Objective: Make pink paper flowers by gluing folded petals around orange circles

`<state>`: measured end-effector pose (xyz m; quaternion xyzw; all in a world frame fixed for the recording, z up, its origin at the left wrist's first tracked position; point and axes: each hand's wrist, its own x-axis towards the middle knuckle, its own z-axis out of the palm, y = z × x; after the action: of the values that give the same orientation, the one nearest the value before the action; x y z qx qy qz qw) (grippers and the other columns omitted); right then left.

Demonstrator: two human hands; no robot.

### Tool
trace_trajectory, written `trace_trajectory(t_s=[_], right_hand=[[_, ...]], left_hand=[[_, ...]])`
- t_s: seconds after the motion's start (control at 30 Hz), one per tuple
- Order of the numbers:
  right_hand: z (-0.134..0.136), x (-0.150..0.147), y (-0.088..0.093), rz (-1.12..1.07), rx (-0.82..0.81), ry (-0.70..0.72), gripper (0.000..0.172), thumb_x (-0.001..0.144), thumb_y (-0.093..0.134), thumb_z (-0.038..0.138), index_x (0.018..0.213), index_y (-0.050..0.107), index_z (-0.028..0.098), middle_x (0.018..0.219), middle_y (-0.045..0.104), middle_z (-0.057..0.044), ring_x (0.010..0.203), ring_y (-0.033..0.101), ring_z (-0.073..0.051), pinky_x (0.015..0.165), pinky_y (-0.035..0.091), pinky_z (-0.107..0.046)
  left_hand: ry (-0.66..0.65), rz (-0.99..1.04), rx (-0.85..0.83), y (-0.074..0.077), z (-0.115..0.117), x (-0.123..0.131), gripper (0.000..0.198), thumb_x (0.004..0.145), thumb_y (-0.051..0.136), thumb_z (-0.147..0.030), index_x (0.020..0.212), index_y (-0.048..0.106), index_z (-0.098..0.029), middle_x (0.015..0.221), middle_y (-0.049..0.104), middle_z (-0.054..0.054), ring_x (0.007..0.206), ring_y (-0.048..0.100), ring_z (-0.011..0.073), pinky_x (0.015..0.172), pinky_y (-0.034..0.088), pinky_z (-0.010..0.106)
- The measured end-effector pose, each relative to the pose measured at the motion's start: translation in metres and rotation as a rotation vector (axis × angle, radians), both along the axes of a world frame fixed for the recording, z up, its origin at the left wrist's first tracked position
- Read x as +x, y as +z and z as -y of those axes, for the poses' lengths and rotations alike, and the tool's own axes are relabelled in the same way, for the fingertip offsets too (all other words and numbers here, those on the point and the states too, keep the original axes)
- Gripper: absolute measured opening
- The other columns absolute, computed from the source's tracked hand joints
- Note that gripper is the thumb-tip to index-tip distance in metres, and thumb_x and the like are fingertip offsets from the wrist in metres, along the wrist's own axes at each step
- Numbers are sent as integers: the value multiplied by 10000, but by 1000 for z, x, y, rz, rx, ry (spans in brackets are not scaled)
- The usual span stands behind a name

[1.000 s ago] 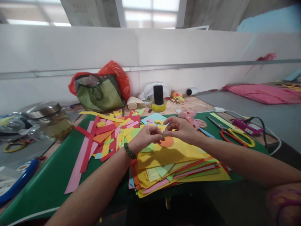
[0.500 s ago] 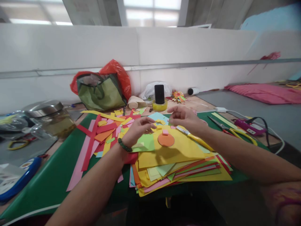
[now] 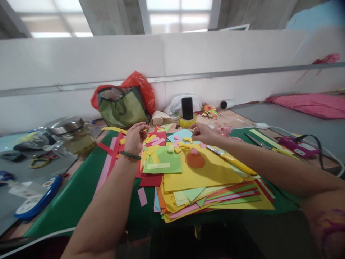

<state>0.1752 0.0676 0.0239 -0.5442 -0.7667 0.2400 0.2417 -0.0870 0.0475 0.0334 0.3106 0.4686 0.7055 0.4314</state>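
Two bare hands hang apart over a crowded craft table, where an orange paper disc [image 3: 195, 162] lies flat on a yellow sheet [image 3: 207, 178], a pink paper piece [image 3: 194, 151] at its far edge. The left hand [image 3: 136, 136], its fingers loosely curled, hides part of a heap of paper strips [image 3: 159, 137]; whether it holds anything cannot be told. The right hand [image 3: 202, 132] has its fingers bent and drawn close together beside a light blue sheet [image 3: 180, 135], and any small thing between them is too hard to make out. Between the hands sit folded yellow pieces [image 3: 181, 144], and a green sheet [image 3: 174, 163] lies left of the disc. A yellow-handled knife [image 3: 234, 163] lies across the sheet between disc and right forearm, while that forearm blocks part of a pair of scissors [image 3: 256, 141]. Behind, a phone [image 3: 187, 108] stands upright at a yellow tape roll [image 3: 188, 122], with a green bag [image 3: 122, 109] and a lidded jar [image 3: 78, 138] to the left and a purple device [image 3: 298, 148] to the right
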Motion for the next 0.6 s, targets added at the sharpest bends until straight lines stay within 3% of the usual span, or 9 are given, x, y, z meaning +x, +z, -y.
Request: trace_trajectory(t_s=[0.33, 0.47, 0.6], right_hand=[[-16, 4, -13, 109, -156, 68, 471, 662, 654, 52, 1121, 599, 144, 724, 702, -5, 646, 630, -158, 512, 433, -218], [-12, -3, -7, 56, -163, 104, 435, 706, 659, 88, 1129, 582, 153, 738, 702, -6, 685, 643, -152, 550, 456, -209], [1, -24, 3, -102, -164, 242, 415, 705, 658, 70, 1102, 571, 157, 674, 663, 21, 638, 628, -132, 547, 450, -197]], left_hand=[[-28, 9, -28, -4, -4, 0, 122, 576, 620, -88, 681, 618, -149, 575, 624, -14, 431, 469, 42, 433, 357, 141], [-35, -1, -14, -7, -6, -1, 128, 566, 628, -99, 679, 619, -158, 586, 627, -16, 442, 470, 47, 435, 355, 148], [-44, -11, -5, -10, -7, 0, 146, 545, 633, -98, 681, 617, -151, 572, 622, -17, 433, 465, 47, 428, 348, 150]])
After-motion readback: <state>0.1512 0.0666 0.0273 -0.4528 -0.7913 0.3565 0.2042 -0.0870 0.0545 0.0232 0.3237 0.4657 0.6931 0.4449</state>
